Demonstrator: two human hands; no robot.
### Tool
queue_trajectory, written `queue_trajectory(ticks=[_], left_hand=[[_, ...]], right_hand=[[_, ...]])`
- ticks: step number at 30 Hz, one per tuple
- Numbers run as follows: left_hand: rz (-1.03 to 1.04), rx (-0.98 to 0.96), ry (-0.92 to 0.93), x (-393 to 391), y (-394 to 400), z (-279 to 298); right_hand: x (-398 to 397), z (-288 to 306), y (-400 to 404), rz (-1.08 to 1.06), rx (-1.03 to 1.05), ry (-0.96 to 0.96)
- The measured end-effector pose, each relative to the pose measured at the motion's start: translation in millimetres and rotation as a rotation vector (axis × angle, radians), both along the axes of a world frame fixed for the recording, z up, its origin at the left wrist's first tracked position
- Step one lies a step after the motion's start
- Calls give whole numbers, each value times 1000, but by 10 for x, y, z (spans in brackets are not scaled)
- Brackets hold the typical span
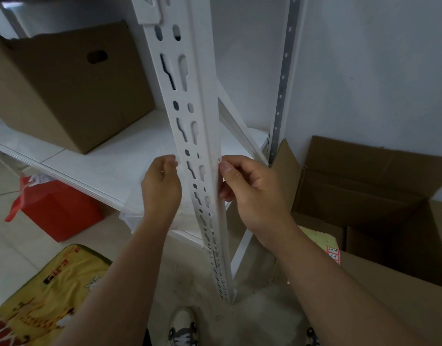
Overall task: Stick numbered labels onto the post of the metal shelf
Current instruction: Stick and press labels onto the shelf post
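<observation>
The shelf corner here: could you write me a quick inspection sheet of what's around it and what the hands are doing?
Surface: white shelf board, carrying a brown cardboard box.
Job's things: white slotted shelf post; a sheet of numbered labels lies low on the right, mostly hidden by the forearm; whether a label is on the post yet cannot be told.
Clutter: red bag under the shelf; yellow printed mat on the floor; open cardboard boxes on the right.
Grippers: left hand curled beside the post's left edge; right hand with thumb pressed to the post's right edge.
Cables: nothing seen.
Surroundings: white wall, tiled floor, the person's shoes at the bottom.
</observation>
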State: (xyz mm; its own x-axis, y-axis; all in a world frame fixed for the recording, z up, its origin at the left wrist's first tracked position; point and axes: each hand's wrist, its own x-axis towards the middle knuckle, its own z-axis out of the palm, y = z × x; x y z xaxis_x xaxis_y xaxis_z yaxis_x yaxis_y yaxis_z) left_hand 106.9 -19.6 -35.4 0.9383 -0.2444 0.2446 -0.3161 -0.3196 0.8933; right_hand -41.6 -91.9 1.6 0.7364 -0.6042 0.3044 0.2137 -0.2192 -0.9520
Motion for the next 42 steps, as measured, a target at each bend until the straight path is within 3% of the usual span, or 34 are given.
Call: queue_trajectory(ticks=[4, 7, 11, 18, 42], left_hand=[[-156, -357, -73, -449, 49, 293], [-290, -432, -104, -668, 57, 333], [-390, -498, -14, -789, -5, 331], [-403, -474, -37, -760, -14, 301], [-406, -535, -67, -725, -51, 260]], right_hand=[[-7, 42, 41, 65, 143, 66], [12, 92, 39, 67, 217, 94], [79, 103, 32, 133, 352, 83], [106, 120, -6, 280, 549, 5], [177, 68, -40, 310, 691, -41]])
